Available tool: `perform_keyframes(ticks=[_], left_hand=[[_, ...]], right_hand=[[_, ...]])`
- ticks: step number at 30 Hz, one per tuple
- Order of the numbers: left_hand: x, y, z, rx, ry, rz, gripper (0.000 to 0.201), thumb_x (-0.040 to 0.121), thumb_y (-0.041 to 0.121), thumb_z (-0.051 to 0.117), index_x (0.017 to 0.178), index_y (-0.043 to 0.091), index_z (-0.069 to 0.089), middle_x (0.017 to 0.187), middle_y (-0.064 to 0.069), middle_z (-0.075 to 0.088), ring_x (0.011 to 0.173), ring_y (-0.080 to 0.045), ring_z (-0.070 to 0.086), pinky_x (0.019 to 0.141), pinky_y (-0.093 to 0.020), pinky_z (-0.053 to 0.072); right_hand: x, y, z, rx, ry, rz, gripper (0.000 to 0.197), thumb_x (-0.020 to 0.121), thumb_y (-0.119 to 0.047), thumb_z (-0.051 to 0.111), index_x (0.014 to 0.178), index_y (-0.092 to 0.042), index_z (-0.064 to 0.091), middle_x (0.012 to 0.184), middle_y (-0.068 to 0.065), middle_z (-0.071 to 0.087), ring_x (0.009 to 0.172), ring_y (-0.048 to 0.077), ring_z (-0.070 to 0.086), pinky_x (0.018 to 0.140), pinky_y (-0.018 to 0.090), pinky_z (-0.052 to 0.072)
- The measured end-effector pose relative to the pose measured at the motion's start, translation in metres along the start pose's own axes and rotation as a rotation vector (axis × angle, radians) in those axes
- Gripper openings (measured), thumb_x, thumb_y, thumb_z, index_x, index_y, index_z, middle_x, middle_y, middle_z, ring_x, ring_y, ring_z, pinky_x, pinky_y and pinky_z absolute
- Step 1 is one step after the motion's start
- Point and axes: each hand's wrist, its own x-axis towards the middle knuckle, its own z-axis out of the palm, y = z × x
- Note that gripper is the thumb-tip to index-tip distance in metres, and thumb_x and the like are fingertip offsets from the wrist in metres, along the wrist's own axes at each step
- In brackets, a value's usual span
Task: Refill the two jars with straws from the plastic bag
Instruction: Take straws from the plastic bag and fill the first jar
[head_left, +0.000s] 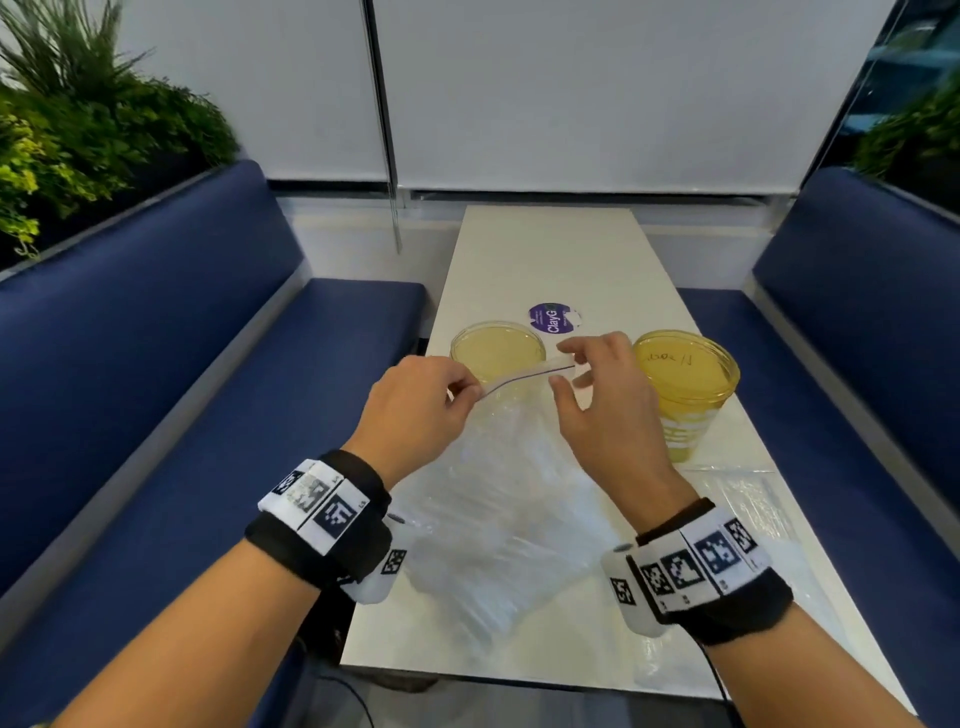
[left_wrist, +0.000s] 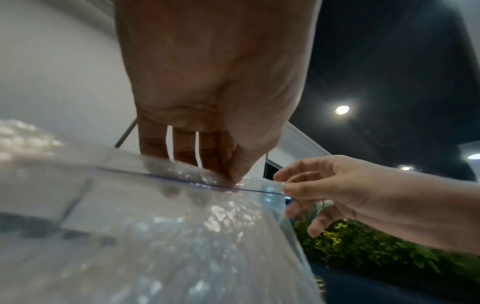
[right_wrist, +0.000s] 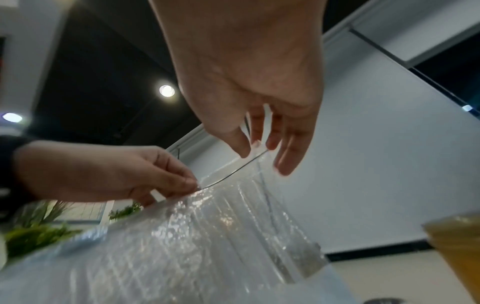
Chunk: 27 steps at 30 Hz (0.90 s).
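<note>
A clear plastic zip bag (head_left: 498, 493) full of wrapped straws lies on the white table (head_left: 545, 249), its top edge lifted. My left hand (head_left: 457, 387) pinches the left end of the bag's zip strip (left_wrist: 235, 182). My right hand (head_left: 566, 364) pinches the right end of the strip between thumb and forefinger, the other fingers spread (right_wrist: 255, 152). The zip line curves between both hands. Two yellow translucent jars stand behind the bag: one (head_left: 497, 349) at the left, one (head_left: 685, 384) at the right, also in the right wrist view (right_wrist: 457, 246).
A purple round sticker (head_left: 553, 318) lies on the table beyond the jars. A second clear bag (head_left: 748, 499) lies flat at the right of the table. Blue benches (head_left: 156, 364) flank the table, with green plants (head_left: 78, 135) behind the left one.
</note>
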Motion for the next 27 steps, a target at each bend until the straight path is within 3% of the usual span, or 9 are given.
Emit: perform_keyframes(ticks=[3,6,10,13,17,19,22,27], left_hand=[[-0.004,0.014,-0.005,-0.001,0.045,0.006,0.016,0.093,0.035,0.068,0.094,0.024,0.08,0.087,0.012,0.075,0.075,-0.009,0.065,0.069,-0.027,0.056],[-0.007,0.028,-0.004,-0.078,0.026,0.011,0.014,0.089,0.032,0.072,0.091,0.023,0.082,0.082,0.008,0.077,0.071,-0.008,0.067,0.07,-0.026,0.059],[-0.011,0.04,-0.003,-0.166,-0.023,0.009,0.014,0.093,0.026,0.07,0.094,0.021,0.082,0.072,0.012,0.071,0.066,-0.005,0.064,0.069,-0.022,0.056],[-0.017,0.044,-0.005,-0.208,-0.122,0.02,0.017,0.095,0.02,0.065,0.099,0.019,0.082,0.074,0.01,0.07,0.06,-0.002,0.061,0.066,-0.018,0.054],[-0.022,0.044,-0.007,-0.205,-0.078,-0.012,0.019,0.089,0.018,0.068,0.104,0.023,0.08,0.083,0.009,0.076,0.075,-0.005,0.068,0.077,-0.021,0.059],[-0.023,0.044,-0.009,-0.113,-0.06,-0.04,0.014,0.087,0.023,0.068,0.09,0.026,0.081,0.077,0.011,0.075,0.072,-0.006,0.068,0.072,-0.025,0.061],[-0.022,0.043,-0.013,-0.094,-0.141,-0.058,0.016,0.086,0.022,0.068,0.075,0.022,0.079,0.07,0.009,0.074,0.068,-0.008,0.068,0.066,-0.025,0.059],[-0.021,0.044,-0.012,-0.307,-0.09,-0.078,0.011,0.088,0.021,0.073,0.081,0.018,0.081,0.066,0.006,0.073,0.062,-0.006,0.066,0.062,-0.02,0.057]], right_hand=[[-0.013,-0.012,-0.01,-0.145,0.042,-0.2,0.031,0.09,-0.019,0.071,0.12,-0.016,0.064,0.11,0.003,0.054,0.095,0.019,0.054,0.06,0.027,0.049],[-0.025,-0.015,-0.003,-0.157,-0.053,-0.382,0.031,0.089,-0.015,0.072,0.12,-0.016,0.068,0.105,0.005,0.057,0.085,0.02,0.056,0.051,0.029,0.049],[-0.024,-0.004,0.0,-0.119,0.035,-0.43,0.014,0.093,-0.02,0.072,0.106,-0.015,0.076,0.095,0.004,0.063,0.074,0.019,0.06,0.048,0.03,0.05],[-0.024,0.008,-0.003,-0.106,0.088,-0.52,0.011,0.094,-0.014,0.068,0.098,-0.011,0.079,0.088,0.005,0.067,0.068,0.02,0.062,0.049,0.027,0.05],[-0.02,0.018,-0.004,-0.132,0.049,-0.535,0.005,0.093,-0.009,0.071,0.092,-0.007,0.075,0.092,0.005,0.066,0.073,0.018,0.061,0.052,0.027,0.049],[-0.015,0.02,-0.004,-0.138,0.032,-0.517,0.004,0.093,-0.01,0.071,0.093,-0.008,0.074,0.095,0.004,0.065,0.074,0.016,0.059,0.05,0.028,0.049],[-0.015,0.019,-0.004,-0.131,0.031,-0.523,0.004,0.093,-0.012,0.071,0.094,-0.009,0.074,0.098,0.003,0.065,0.073,0.016,0.06,0.047,0.029,0.049],[-0.026,0.01,-0.005,-0.065,0.016,-0.656,0.016,0.092,-0.015,0.072,0.105,-0.01,0.077,0.102,0.006,0.07,0.09,0.022,0.067,0.062,0.032,0.056]])
